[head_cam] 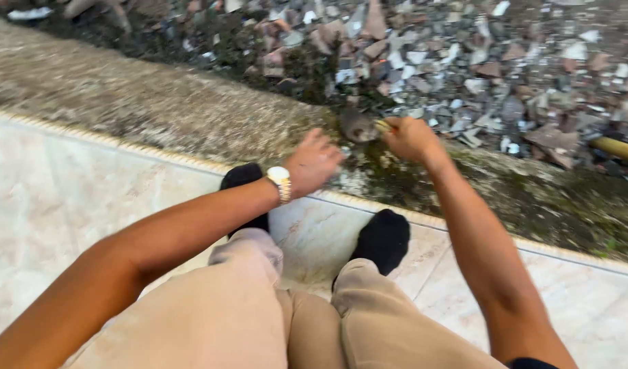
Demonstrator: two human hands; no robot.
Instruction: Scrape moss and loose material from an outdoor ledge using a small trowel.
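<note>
A seated person's right hand (411, 139) closes around a thin yellowish stick (384, 126) above a mossy concrete curb (157, 109), its tip pointing left toward a small dark lump (358, 126) touching it. The left hand (312, 162), loosely curled and empty, hovers just beside and below the lump, slightly nearer.

glossy marble-look floor tiles (68, 198), rough mossy concrete kerb (157, 102), metal wristwatch (280, 182)

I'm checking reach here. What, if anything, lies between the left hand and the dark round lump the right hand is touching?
Nothing visible: only a bare gap of mossy ledge separates the left hand from the lump beside the right hand.
</note>
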